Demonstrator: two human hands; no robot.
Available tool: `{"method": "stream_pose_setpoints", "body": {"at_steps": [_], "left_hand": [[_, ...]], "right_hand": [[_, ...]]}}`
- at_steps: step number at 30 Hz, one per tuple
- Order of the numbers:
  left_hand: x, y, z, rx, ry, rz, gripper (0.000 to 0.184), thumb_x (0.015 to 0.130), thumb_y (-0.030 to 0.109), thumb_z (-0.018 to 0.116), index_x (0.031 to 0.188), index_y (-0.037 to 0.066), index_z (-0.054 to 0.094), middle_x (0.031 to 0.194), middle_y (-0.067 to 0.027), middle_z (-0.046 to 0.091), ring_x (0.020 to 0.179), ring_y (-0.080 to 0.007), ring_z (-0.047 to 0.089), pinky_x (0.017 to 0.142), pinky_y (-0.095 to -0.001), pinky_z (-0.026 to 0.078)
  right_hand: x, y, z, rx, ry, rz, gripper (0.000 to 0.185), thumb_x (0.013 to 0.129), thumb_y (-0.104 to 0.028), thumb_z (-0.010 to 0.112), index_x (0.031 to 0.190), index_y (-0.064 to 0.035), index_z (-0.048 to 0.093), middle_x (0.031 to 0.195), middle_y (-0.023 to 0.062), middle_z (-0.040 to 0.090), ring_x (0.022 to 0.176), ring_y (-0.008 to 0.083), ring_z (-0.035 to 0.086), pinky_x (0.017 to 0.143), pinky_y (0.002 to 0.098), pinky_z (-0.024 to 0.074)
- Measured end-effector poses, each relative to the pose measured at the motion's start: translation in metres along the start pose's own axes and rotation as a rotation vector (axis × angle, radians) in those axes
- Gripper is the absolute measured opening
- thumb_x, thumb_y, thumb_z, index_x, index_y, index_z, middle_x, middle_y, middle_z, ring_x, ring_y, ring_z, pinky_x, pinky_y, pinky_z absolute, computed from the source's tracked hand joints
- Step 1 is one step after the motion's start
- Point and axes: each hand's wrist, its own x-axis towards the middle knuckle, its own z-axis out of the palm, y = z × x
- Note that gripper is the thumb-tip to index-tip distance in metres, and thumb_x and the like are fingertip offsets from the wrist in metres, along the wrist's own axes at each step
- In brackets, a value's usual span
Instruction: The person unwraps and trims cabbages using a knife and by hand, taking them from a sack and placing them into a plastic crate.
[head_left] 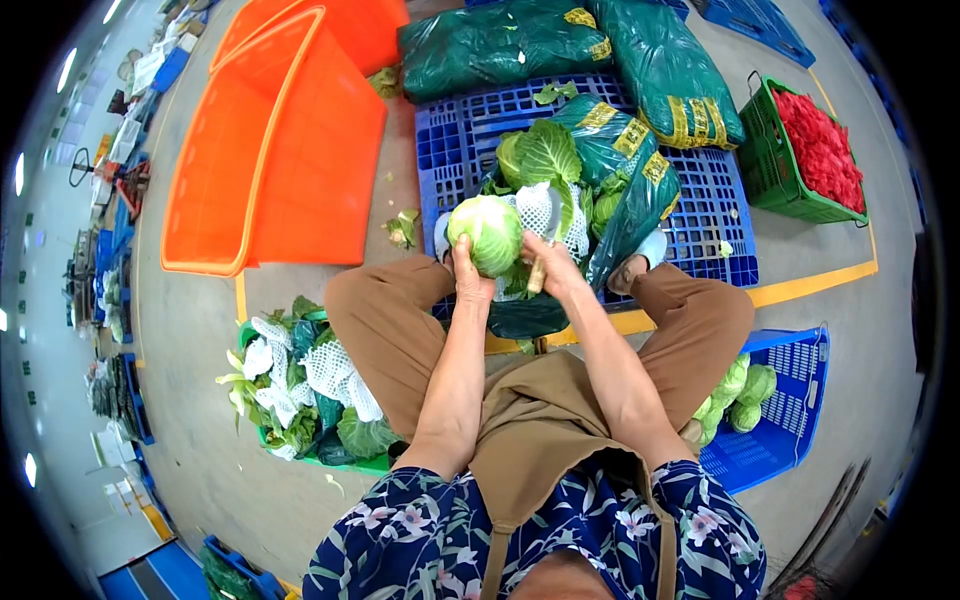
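My left hand (pixel 470 275) grips a pale green cabbage (pixel 486 232) from its near side, fingers curled around it. My right hand (pixel 558 268) is closed on what looks like a knife (pixel 537 276) with a pale wooden handle, close beside the cabbage. The knife's blade is hard to make out against the things behind it. Just beyond my hands, an opened dark green plastic bag (pixel 612 150) holds more cabbages with loose outer leaves (pixel 548 155) and white foam netting (pixel 538 210). The bag rests on a blue plastic pallet (pixel 715 190) between my knees.
Full green bags (pixel 505 50) lie on the pallet's far side. Orange bins (pixel 320 170) stand left. A green crate of leaves and netting (pixel 320 385) is by my left knee. A blue crate (pixel 780 400) with cabbages (pixel 745 400) is at right, beyond it a green crate of red netting (pixel 815 140).
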Motion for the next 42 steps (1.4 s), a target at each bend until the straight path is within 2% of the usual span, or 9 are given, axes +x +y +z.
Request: {"method": "stream_pose_setpoints", "body": {"at_steps": [12,16,20,24,28,33,35,40,42], "left_hand": [[-0.009,0.012,-0.011,0.211,-0.121,0.019,0.07,0.075,0.043,0.065,0.133,0.011,0.042,0.125,-0.0098,0.052,0.115,-0.027,0.052,0.096,-0.0454,0.044],[-0.017,0.005,-0.005,0.014,-0.066,-0.194,0.076,0.075,0.061,0.055,0.137,0.02,0.041,0.134,-0.0071,0.047,0.122,-0.0287,0.046,0.096,-0.0514,0.039],[-0.018,0.012,0.019,0.029,-0.156,-0.234,0.079,0.074,0.067,0.052,0.138,0.022,0.039,0.137,-0.006,0.046,0.123,-0.0287,0.046,0.096,-0.0524,0.039],[-0.03,0.028,0.101,0.319,-0.336,-0.102,0.081,0.075,0.046,0.07,0.139,0.013,0.034,0.131,-0.0121,0.048,0.124,-0.0278,0.045,0.1,-0.0473,0.041],[-0.066,0.025,0.228,0.57,-0.72,-0.087,0.093,0.068,0.039,0.08,0.142,0.012,0.031,0.134,-0.0145,0.045,0.118,-0.0264,0.049,0.099,-0.0396,0.043],[-0.083,-0.03,0.31,0.716,-1.329,0.06,0.075,0.071,0.037,0.077,0.134,0.01,0.046,0.133,-0.0111,0.048,0.119,-0.0265,0.05,0.101,-0.039,0.04],[-0.038,-0.067,0.292,0.967,-1.251,0.365,0.065,0.071,0.038,0.074,0.124,0.008,0.054,0.132,-0.0128,0.049,0.122,-0.0258,0.048,0.1,-0.0372,0.041],[0.087,-0.124,0.135,2.004,-0.649,0.206,0.075,0.072,0.05,0.07,0.138,0.031,0.038,0.148,-0.0155,0.024,0.137,-0.0387,0.021,0.098,-0.0738,0.018],[0.095,-0.124,0.086,2.171,-0.695,0.148,0.071,0.074,0.044,0.07,0.136,0.029,0.04,0.15,-0.0142,0.02,0.139,-0.0375,0.015,0.1,-0.0705,0.019]], "right_hand": [[-0.071,-0.095,0.035,0.386,-0.217,0.109,0.025,0.076,-0.008,0.071,0.097,-0.0023,0.059,0.094,0.0116,0.065,0.082,0.024,0.067,0.077,0.0397,0.0567],[-0.026,-0.11,-0.006,0.1,0.012,-0.17,0.023,0.08,-0.02,0.073,0.083,-0.0018,0.059,0.084,0.0103,0.065,0.076,0.0206,0.065,0.066,0.0384,0.0557],[-0.023,-0.1,-0.038,-0.99,0.282,-0.069,0.05,0.076,-0.042,0.075,0.092,0.0031,0.059,0.077,0.0081,0.057,0.069,0.0202,0.058,0.047,0.0353,0.0465],[-0.057,-0.105,-0.032,0.092,0.015,-0.042,0.06,0.076,-0.043,0.075,0.112,-0.0011,0.054,0.101,0.0096,0.058,0.1,0.0207,0.055,0.066,0.0377,0.0571],[-0.138,-0.167,-0.072,0.37,0.267,-0.344,0.056,0.08,-0.036,0.073,0.119,-0.0017,0.052,0.12,0.012,0.057,0.109,0.0265,0.056,0.094,0.0448,0.0487],[-0.251,-0.204,-0.235,0.395,0.07,-0.963,0.053,0.088,-0.03,0.061,0.132,-0.0046,0.046,0.134,0.0144,0.049,0.12,0.0306,0.049,0.099,0.0459,0.044],[-0.292,-0.181,-0.297,0.44,0.246,-1.029,0.053,0.089,-0.033,0.059,0.132,-0.0046,0.045,0.134,0.0141,0.049,0.12,0.0308,0.049,0.099,0.0461,0.0439],[-0.352,-0.035,-0.415,0.61,0.689,-0.934,0.054,0.092,-0.038,0.054,0.133,-0.0046,0.044,0.134,0.0133,0.049,0.12,0.0315,0.049,0.099,0.0465,0.0436],[-0.36,0.034,-0.432,0.684,0.835,-0.83,0.055,0.093,-0.04,0.052,0.133,-0.0045,0.043,0.134,0.013,0.049,0.12,0.0318,0.049,0.099,0.0467,0.0435]]}}
